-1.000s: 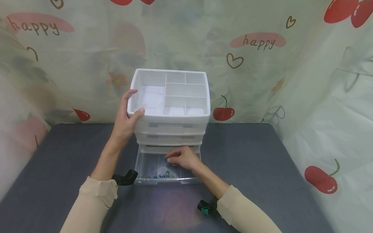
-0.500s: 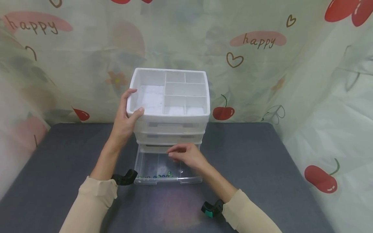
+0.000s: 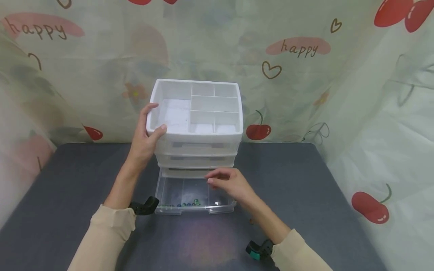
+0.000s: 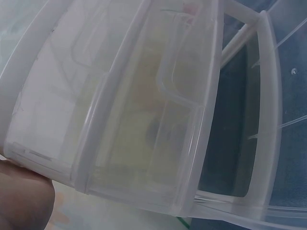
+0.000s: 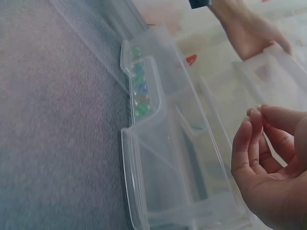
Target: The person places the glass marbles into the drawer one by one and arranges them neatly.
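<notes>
My left hand (image 3: 142, 139) grips the left side of a white drawer organizer (image 3: 196, 145), its thumb at the front corner of the divided top tray. The clear bottom drawer (image 3: 174, 188) is pulled out. Several green and blue marbles (image 5: 140, 88) lie along its front wall. A single shiny clear bead-like thing (image 4: 294, 71) shows in the drawer, and a glint stands in its right section in the head view. My right hand (image 3: 232, 184) hovers over the drawer's right part, fingers curled and thumb meeting fingertip; nothing shows between them.
The organizer stands on a dark grey table (image 3: 101, 177), with two upper drawers (image 3: 194, 161) pushed in. A printed curtain (image 3: 217, 45) hangs close behind. Beside my right forearm sits a small brownish round thing (image 3: 251, 221).
My right hand has moved right over the drawer, from its middle section to its right side. A glint has appeared in the right section. The left hand keeps its hold on the organizer.
</notes>
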Motion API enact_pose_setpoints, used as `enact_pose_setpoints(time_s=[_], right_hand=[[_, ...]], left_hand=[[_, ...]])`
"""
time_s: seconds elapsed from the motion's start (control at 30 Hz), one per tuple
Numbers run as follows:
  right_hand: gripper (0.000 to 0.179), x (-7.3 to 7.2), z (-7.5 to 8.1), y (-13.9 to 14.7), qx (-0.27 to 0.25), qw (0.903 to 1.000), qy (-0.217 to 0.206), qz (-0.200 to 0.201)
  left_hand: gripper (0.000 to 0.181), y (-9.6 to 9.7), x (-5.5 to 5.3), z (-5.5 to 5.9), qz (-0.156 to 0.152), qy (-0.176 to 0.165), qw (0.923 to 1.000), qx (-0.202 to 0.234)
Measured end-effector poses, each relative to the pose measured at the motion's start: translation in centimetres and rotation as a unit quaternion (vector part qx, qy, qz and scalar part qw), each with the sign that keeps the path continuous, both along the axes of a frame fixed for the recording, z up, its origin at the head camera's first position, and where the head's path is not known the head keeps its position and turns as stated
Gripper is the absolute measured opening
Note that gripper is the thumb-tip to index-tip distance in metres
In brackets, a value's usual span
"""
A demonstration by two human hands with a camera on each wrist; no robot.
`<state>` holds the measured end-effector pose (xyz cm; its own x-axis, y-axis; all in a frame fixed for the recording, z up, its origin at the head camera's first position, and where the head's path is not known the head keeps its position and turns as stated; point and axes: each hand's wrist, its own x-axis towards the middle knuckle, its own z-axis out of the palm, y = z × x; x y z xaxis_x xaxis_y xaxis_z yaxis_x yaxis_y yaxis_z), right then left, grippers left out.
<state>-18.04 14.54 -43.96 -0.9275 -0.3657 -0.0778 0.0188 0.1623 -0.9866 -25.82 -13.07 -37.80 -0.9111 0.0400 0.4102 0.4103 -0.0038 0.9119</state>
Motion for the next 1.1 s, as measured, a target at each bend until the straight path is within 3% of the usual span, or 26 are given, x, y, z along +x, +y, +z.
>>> enact_pose_setpoints(time_s=[0.43, 1.1], right_hand=[[0.029, 1.4, -0.3, 3.3, -0.007, 0.9996, -0.005, -0.026], [0.030, 3.5, -2.5, 7.6, 0.027, 0.9982, -0.023, -0.048]], left_hand=[[0.057, -0.1, 0.0, -0.1, -0.005, 0.005, 0.9998, 0.017], [0.057, 0.0, -0.1, 0.0, -0.007, 0.007, 0.9996, 0.025]])
